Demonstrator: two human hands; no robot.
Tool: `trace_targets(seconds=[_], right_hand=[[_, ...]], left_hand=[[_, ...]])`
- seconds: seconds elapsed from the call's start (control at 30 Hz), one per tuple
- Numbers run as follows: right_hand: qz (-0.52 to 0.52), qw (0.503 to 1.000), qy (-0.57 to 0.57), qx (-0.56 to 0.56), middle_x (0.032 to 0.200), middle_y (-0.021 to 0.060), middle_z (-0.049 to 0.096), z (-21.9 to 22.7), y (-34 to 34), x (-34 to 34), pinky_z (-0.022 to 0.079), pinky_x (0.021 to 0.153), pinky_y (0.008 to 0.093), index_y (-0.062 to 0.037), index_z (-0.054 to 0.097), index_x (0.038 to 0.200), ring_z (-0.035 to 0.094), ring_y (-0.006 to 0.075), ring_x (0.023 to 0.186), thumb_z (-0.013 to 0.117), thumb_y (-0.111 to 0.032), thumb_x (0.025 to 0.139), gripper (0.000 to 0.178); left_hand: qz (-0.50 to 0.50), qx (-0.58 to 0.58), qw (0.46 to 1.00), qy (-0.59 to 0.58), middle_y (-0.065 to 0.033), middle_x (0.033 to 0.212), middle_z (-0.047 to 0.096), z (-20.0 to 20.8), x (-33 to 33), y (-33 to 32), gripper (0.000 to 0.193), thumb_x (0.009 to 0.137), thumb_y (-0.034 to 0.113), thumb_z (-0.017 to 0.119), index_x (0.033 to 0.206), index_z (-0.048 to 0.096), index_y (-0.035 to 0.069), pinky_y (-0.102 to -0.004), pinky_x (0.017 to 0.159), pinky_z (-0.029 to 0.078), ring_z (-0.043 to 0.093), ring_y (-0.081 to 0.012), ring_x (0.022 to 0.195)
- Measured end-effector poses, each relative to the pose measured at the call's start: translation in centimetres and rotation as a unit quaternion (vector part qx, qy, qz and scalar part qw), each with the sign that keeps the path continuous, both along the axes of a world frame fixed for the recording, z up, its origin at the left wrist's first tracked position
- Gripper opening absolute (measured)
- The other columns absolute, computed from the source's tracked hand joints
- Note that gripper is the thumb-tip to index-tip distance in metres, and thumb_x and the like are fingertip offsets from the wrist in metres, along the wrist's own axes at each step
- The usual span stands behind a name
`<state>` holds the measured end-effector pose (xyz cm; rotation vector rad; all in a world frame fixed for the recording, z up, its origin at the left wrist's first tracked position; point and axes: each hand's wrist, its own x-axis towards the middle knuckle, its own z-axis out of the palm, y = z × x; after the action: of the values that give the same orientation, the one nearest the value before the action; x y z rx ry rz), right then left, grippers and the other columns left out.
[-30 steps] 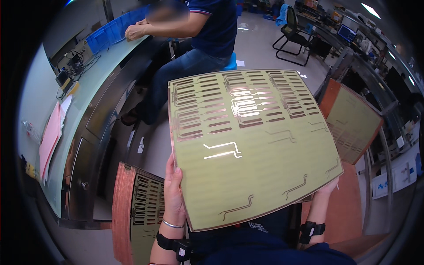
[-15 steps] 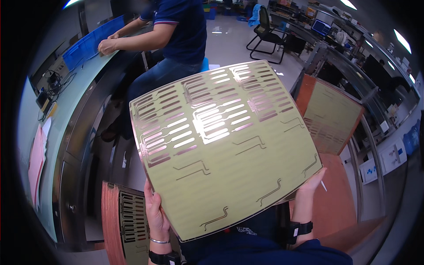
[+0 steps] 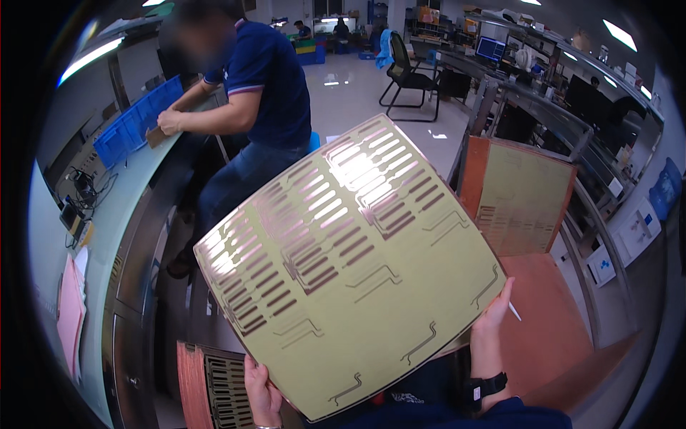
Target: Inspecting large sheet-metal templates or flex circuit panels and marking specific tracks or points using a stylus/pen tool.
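Note:
A large yellow-green circuit board panel (image 3: 357, 286) with copper-coloured tracks is held up in front of me, tilted, bright light glinting off its far part. My left hand (image 3: 261, 392) grips its near left edge, thumb on top. At the right edge, my right hand (image 3: 493, 309) is closed round the panel, its palm side partly behind it. A thin white pointed thing (image 3: 514, 312) shows beside the right hand; whether the hand holds it I cannot tell. Below my left hand stands a stack of similar panels (image 3: 193, 386) with copper-coloured edges.
On the right, another patterned panel (image 3: 525, 193) leans on a rack (image 3: 582, 154), above a copper-coloured sheet (image 3: 543, 322). A co-worker (image 3: 264, 93) sits at the left bench (image 3: 146, 171) near a blue bin (image 3: 136, 121). Behind stands a black chair (image 3: 411, 75).
The panel has turned and tilted, its left side dropping lower and its glare shifting. My left hand has moved down with it. The view has tipped up, showing more of the co-worker.

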<state>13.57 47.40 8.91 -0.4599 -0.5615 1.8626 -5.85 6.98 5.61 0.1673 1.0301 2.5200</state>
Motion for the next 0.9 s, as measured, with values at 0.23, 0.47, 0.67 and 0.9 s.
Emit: trace_targets(seconds=[0.23,0.47,0.67,0.9], right_hand=[[0.040,0.998,0.043,0.012,0.134,0.0129,0.053,-0.6,0.0,0.1,0.042,0.102,0.0396,-0.0012,0.047,0.133,0.052,0.0272,0.121,0.033,-0.052,0.100,0.062],[0.036,0.999,0.039,0.008,0.135,0.0126,0.052,-0.8,-0.1,0.1,0.040,0.102,0.0382,-0.0005,0.046,0.134,0.051,0.0265,0.121,0.035,-0.056,0.098,0.067],[0.037,0.999,0.040,0.006,0.134,0.0130,0.053,-0.8,-0.1,0.2,0.040,0.102,0.0383,-0.0007,0.047,0.133,0.051,0.0269,0.121,0.035,-0.056,0.098,0.067],[0.061,0.997,0.044,0.013,0.135,0.0117,0.052,-2.1,0.5,0.4,0.039,0.103,0.0394,-0.0015,0.047,0.134,0.051,0.0270,0.122,0.034,-0.056,0.098,0.066]], left_hand=[[-0.013,-0.023,1.000,0.013,-0.0157,0.133,0.051,0.7,0.9,-0.6,0.057,0.089,0.006,0.063,0.138,0.035,0.002,-0.0418,0.101,0.047,0.055,-0.0272,0.119],[-0.010,-0.018,1.000,0.007,-0.0133,0.135,0.050,0.7,1.1,-0.8,0.059,0.089,0.006,0.063,0.140,0.034,0.005,-0.0424,0.100,0.048,0.054,-0.0274,0.120],[-0.013,-0.016,1.000,0.002,-0.0121,0.135,0.050,-0.2,1.0,-1.0,0.062,0.088,0.007,0.066,0.141,0.033,0.006,-0.0424,0.102,0.046,0.053,-0.0268,0.121],[0.002,-0.011,1.000,0.008,-0.0111,0.134,0.052,0.1,1.5,-1.5,0.063,0.086,0.007,0.068,0.139,0.035,0.005,-0.0407,0.102,0.045,0.053,-0.0255,0.121]])
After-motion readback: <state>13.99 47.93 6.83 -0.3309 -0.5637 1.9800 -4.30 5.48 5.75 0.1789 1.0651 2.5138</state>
